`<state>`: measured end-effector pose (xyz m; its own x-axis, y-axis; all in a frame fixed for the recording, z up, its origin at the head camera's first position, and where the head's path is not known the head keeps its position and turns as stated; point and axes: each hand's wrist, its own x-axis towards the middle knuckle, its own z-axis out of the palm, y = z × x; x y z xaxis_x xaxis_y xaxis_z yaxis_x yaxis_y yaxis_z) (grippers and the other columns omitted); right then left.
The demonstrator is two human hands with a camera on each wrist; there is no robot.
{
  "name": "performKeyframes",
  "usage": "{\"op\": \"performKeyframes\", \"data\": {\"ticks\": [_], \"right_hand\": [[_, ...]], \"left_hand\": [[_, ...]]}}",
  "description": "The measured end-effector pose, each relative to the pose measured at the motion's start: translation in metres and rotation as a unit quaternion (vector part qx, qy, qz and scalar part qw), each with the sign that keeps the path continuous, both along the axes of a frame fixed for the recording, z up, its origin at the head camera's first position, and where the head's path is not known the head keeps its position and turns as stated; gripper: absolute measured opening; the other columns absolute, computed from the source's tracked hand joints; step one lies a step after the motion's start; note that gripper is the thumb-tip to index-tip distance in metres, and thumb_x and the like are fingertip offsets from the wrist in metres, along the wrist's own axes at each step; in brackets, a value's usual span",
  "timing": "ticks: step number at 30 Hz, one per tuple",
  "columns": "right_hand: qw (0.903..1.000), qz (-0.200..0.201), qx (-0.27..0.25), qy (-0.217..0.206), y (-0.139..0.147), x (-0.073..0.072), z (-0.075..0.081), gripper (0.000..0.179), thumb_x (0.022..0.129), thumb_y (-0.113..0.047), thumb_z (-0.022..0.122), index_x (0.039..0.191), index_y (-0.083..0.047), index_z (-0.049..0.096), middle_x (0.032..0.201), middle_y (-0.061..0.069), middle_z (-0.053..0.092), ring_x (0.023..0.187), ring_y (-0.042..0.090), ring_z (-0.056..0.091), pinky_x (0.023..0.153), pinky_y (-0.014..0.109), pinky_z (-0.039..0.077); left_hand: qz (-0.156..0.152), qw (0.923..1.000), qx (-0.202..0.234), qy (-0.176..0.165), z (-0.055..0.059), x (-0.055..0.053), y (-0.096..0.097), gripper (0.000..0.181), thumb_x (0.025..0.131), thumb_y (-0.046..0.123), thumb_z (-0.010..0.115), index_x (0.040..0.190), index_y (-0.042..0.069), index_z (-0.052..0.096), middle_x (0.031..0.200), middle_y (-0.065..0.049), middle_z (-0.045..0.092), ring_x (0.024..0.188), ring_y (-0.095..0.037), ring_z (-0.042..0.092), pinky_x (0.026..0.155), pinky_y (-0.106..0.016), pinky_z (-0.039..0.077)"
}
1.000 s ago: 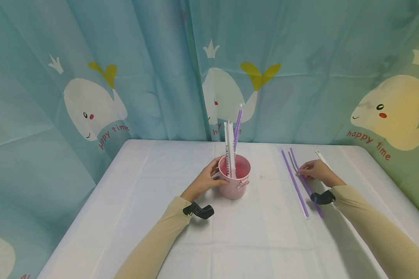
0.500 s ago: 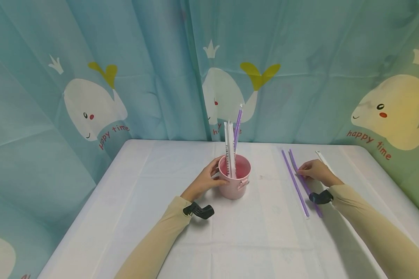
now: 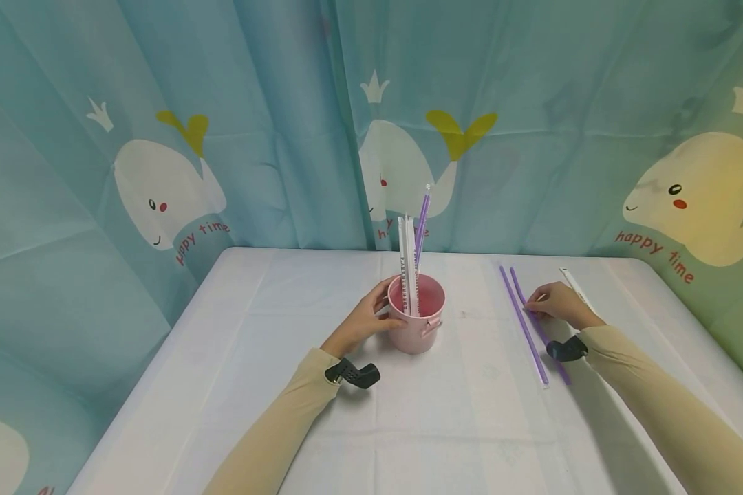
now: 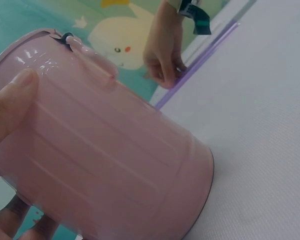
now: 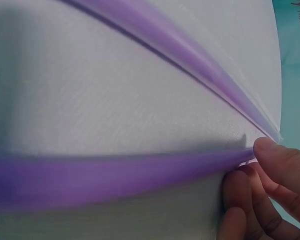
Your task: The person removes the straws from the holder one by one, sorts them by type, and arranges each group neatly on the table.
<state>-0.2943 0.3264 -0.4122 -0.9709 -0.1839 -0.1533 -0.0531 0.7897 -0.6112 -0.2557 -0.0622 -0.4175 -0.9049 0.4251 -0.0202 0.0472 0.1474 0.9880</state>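
Observation:
My left hand [image 3: 362,320] grips the side of a small pink bucket [image 3: 411,338], its thumb on the near wall in the left wrist view. Upright in the bucket lean white paper-wrapped straws [image 3: 407,265] with dark print and a purple straw [image 3: 422,227] in a clear wrapper. At the right, my right hand [image 3: 560,304] pinches a purple straw [image 3: 519,287] between thumb and fingers, low over the table. In the right wrist view the thumb [image 5: 285,159] presses on that straw. Just left of it lies another purple straw [image 3: 523,323], apart from the hand.
Behind my right hand a white-wrapped straw [image 3: 571,280] lies partly hidden on the table. A white cloth covers the table [image 3: 272,295]. A blue-green curtain [image 3: 297,137] with whale prints hangs along the back and sides.
My right hand has slid slightly left, and the pinched purple straw has shifted a little with it. My left hand and the bucket have stayed put.

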Motion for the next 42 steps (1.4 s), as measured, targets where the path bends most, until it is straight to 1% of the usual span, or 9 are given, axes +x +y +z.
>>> {"op": "performKeyframes", "data": {"ticks": [10,15,17,19,26,31,35,37,42], "right_hand": [[0.9998,0.012,0.011,-0.014,0.002,0.0,0.004,0.021,0.084,-0.009,0.067,0.082,0.011,0.062,0.063,0.001,0.066,0.058,0.007,0.059,0.052,0.022,0.052],[0.9982,0.024,-0.036,-0.042,0.008,-0.002,0.011,0.029,0.083,-0.015,0.069,0.091,0.012,0.063,0.072,0.007,0.07,0.065,0.01,0.064,0.061,0.028,0.059],[0.9962,0.04,-0.066,-0.04,0.013,-0.003,0.013,0.032,0.083,-0.018,0.07,0.093,0.011,0.063,0.073,0.008,0.071,0.065,0.011,0.065,0.062,0.029,0.059],[0.9954,0.05,-0.075,-0.033,0.015,-0.002,0.017,0.037,0.083,-0.021,0.07,0.095,0.012,0.062,0.075,0.01,0.071,0.066,0.013,0.067,0.063,0.031,0.06],[0.9992,0.028,-0.02,-0.02,0.008,0.007,0.047,0.043,0.09,-0.017,0.062,0.114,0.017,0.054,0.099,0.027,0.068,0.081,0.022,0.07,0.075,0.036,0.06],[0.999,0.034,-0.028,0.005,0.001,0.011,0.071,0.041,0.092,-0.015,0.059,0.118,0.016,0.052,0.109,0.031,0.064,0.082,0.016,0.069,0.077,0.035,0.059],[0.9984,0.041,-0.032,0.02,-0.007,0.014,0.091,0.042,0.093,-0.019,0.059,0.12,0.013,0.053,0.109,0.027,0.066,0.078,0.002,0.066,0.079,0.033,0.059],[0.998,0.046,-0.035,0.023,-0.012,0.016,0.101,0.041,0.093,-0.02,0.058,0.121,0.011,0.053,0.107,0.022,0.068,0.078,-0.003,0.064,0.078,0.027,0.059],[0.9958,0.058,-0.059,0.038,-0.024,0.018,0.117,0.038,0.093,-0.015,0.057,0.121,0.01,0.053,0.1,0.008,0.072,0.079,-0.004,0.064,0.073,0.016,0.056]], "left_hand": [[-0.002,1.0,0.007,0.004,-0.001,0.001,0.0,0.081,0.081,0.006,0.071,0.148,0.02,0.027,0.154,-0.006,0.028,0.143,-0.029,0.026,0.114,-0.049,0.031],[-0.002,1.0,0.006,0.005,-0.001,0.002,0.0,0.082,0.08,0.005,0.071,0.148,0.02,0.027,0.154,-0.006,0.028,0.143,-0.029,0.026,0.114,-0.049,0.031],[-0.001,1.0,0.007,0.004,-0.001,0.002,0.0,0.082,0.08,0.005,0.071,0.148,0.02,0.027,0.154,-0.006,0.027,0.143,-0.029,0.026,0.114,-0.049,0.031],[-0.001,1.0,0.005,0.003,-0.001,0.002,0.0,0.082,0.081,0.006,0.071,0.148,0.02,0.027,0.155,-0.006,0.027,0.143,-0.03,0.026,0.114,-0.05,0.031],[0.001,1.0,0.004,0.0,-0.003,0.0,-0.001,0.081,0.081,0.006,0.071,0.148,0.02,0.027,0.154,-0.005,0.028,0.143,-0.029,0.026,0.114,-0.049,0.031],[0.001,1.0,0.005,-0.002,-0.003,-0.001,-0.001,0.082,0.08,0.005,0.071,0.148,0.021,0.027,0.155,-0.005,0.027,0.143,-0.029,0.025,0.114,-0.049,0.031],[-0.003,1.0,0.006,-0.004,-0.002,-0.001,-0.001,0.082,0.081,0.005,0.07,0.148,0.02,0.026,0.155,-0.006,0.026,0.144,-0.029,0.023,0.115,-0.049,0.029],[-0.005,0.9999,0.008,-0.005,-0.001,-0.001,-0.001,0.082,0.081,0.005,0.07,0.148,0.019,0.026,0.155,-0.007,0.025,0.144,-0.03,0.023,0.115,-0.05,0.028],[-0.002,1.0,0.008,-0.006,0.0,0.0,-0.001,0.081,0.081,0.004,0.07,0.148,0.019,0.027,0.155,-0.007,0.027,0.144,-0.03,0.024,0.115,-0.05,0.028]]}}
